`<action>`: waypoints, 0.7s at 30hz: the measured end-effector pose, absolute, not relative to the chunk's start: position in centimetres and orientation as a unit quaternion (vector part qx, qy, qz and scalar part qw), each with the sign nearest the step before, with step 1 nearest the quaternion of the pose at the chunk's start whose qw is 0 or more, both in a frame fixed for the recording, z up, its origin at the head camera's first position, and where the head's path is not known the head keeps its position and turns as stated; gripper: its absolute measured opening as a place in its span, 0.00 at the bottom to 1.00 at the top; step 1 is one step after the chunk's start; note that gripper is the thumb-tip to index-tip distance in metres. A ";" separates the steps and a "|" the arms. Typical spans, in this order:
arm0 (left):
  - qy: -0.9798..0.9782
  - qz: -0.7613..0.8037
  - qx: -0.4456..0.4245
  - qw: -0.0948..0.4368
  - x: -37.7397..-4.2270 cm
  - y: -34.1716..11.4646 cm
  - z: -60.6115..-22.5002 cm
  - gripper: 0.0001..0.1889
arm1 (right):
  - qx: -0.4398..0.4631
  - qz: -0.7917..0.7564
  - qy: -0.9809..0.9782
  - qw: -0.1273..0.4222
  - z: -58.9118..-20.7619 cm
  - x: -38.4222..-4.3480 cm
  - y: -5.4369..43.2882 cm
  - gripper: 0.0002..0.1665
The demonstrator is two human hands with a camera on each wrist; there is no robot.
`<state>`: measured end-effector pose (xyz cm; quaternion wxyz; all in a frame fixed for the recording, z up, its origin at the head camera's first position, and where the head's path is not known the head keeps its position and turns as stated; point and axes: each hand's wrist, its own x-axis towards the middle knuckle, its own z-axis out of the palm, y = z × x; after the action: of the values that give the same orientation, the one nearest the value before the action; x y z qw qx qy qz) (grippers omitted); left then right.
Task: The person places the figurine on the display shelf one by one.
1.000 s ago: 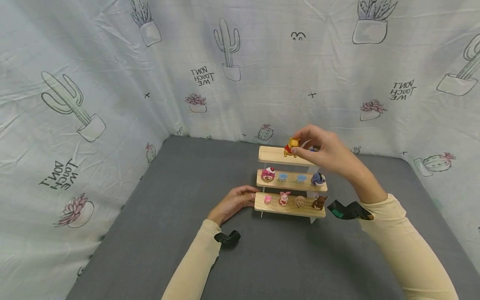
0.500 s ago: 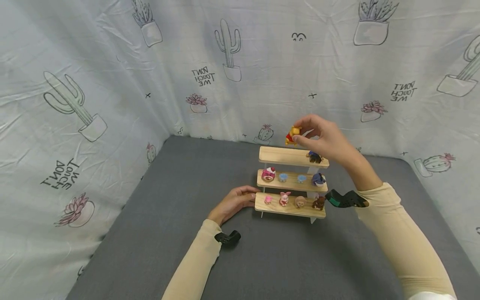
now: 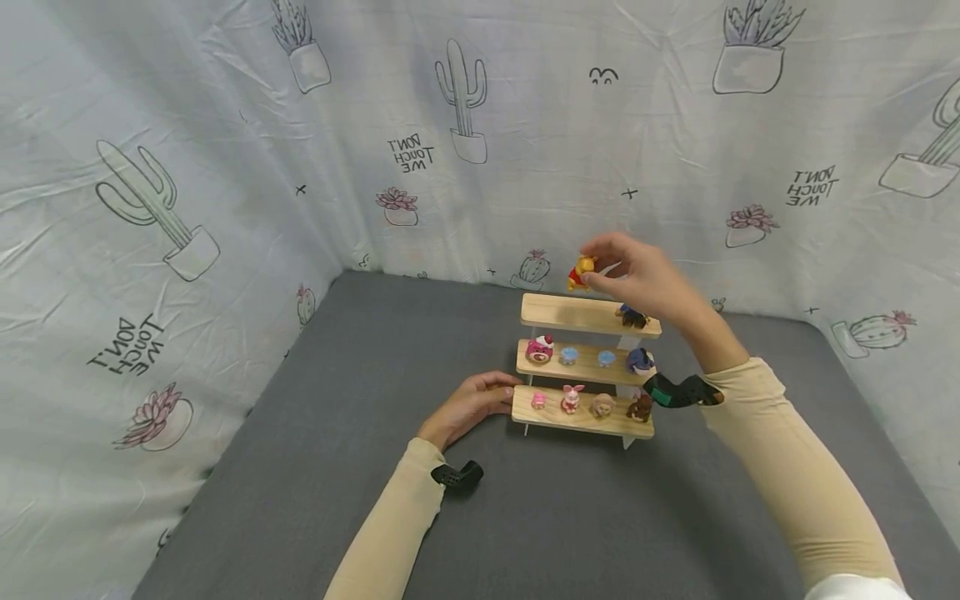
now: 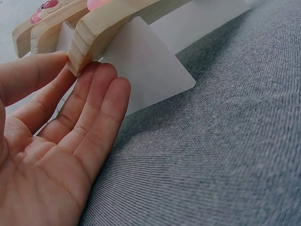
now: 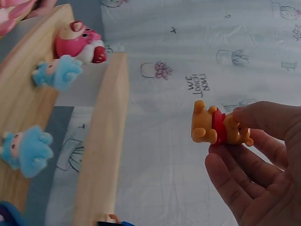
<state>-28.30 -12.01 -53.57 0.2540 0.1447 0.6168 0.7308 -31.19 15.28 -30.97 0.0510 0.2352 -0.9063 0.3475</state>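
A small yellow bear figurine in a red shirt (image 3: 581, 272) is pinched between the thumb and fingers of my right hand (image 3: 637, 271). It is held over the top tier of a three-tier wooden display stand (image 3: 566, 310); in the right wrist view the bear figurine (image 5: 218, 126) lies sideways, apart from the boards. My left hand (image 3: 472, 404) holds the left end of the bottom tier. In the left wrist view, the thumb and fingers of that hand (image 4: 61, 136) meet around the board's corner (image 4: 89, 37), beside a white side support (image 4: 146, 70).
A dark blue figurine (image 3: 632, 315) stands at the top tier's right end. On the middle tier are a pink bear (image 3: 539, 350), two pale blue figures (image 3: 569, 356) and a blue-purple one (image 3: 640, 361). Several figurines, including a pink piglet (image 3: 571, 399), line the bottom tier. Grey cloth (image 3: 390, 358) covers the table.
My right hand has lifted the bear figurine up off the top tier's level, then shifted slightly left, uncovering the dark blue figurine. My left hand stays at the stand.
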 end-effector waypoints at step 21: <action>0.614 0.731 0.149 0.258 -28.0 -12.5 -53.6 0.18 | 0.228 0.321 -0.919 0.012 -34.4 -31.7 13.6 0.20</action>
<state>-27.96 -12.55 -53.61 0.2579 0.1490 0.6137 0.7312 -31.67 13.63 -34.36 0.0125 0.2283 -0.9191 0.3210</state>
